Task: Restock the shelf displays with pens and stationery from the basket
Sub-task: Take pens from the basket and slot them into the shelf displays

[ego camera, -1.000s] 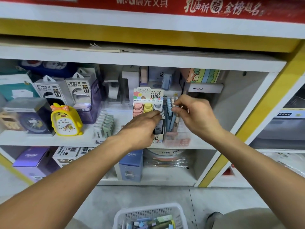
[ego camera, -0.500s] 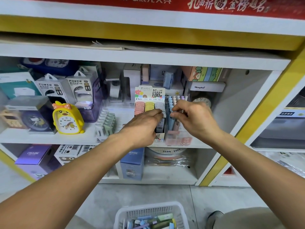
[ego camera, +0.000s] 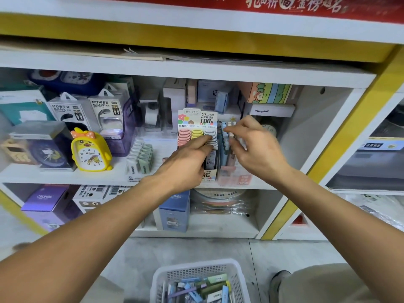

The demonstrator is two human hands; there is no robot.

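In the head view, the left hand (ego camera: pixel 188 160) rested its curled fingers on the grey row of the lead-refill display box (ego camera: pixel 197 136) on the middle shelf (ego camera: pixel 65 173), while just at its three o'clock the right hand (ego camera: pixel 255 149) pinched the top of a pastel pen (ego camera: pixel 229 138) standing in the clear pen holder (ego camera: pixel 235 176). The two hands were close but apart. At six o'clock, on the floor, sat the white basket (ego camera: pixel 196 274) holding more stationery, and a yellow duck clock (ego camera: pixel 90 150) stood at nine o'clock from the display box.
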